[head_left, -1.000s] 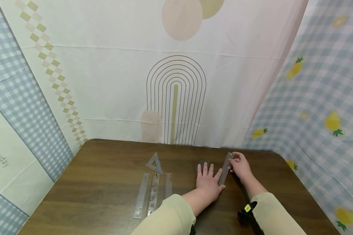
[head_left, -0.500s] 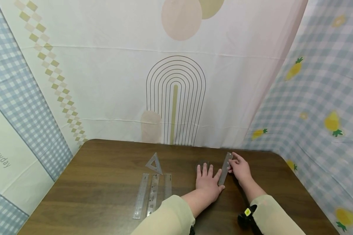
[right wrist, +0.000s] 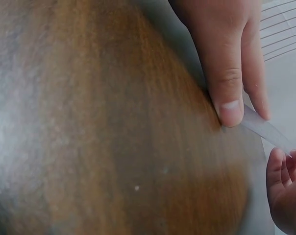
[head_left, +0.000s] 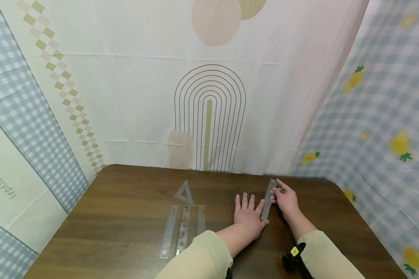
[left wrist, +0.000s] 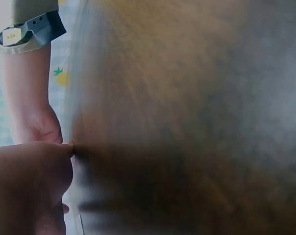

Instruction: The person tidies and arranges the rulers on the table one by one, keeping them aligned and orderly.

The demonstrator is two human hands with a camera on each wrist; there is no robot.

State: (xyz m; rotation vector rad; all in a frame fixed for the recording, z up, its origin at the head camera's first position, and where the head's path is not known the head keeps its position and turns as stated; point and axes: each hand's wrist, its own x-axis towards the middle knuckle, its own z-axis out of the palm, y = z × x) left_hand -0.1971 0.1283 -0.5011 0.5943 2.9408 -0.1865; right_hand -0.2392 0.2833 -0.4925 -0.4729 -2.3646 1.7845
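Note:
My right hand (head_left: 287,199) pinches a clear ruler (head_left: 269,199) by its right edge, near the far end. Over on the ruler's left, my left hand (head_left: 248,219) lies palm down with its fingers spread. Its thumb is at the ruler's near end and its index fingertip beside the left edge. In the right wrist view, the ruler (right wrist: 268,130) runs from between the left thumb and index finger to the right hand (right wrist: 287,196). A dark see-through piece (head_left: 241,192) shows partly under the left fingertips. The left wrist view shows the left hand (left wrist: 28,188) close up.
Left of my left arm lie three clear rulers side by side: a left one (head_left: 168,232), a middle one (head_left: 182,230) and a right one (head_left: 200,219). My sleeve covers part of them. A clear triangle (head_left: 189,200) lies beyond them on the brown table (head_left: 108,217). Curtains surround the table.
The right index finger has straightened slightly by the ruler's far end. The head view has shifted a little; both hands and the ruler otherwise stay in place.

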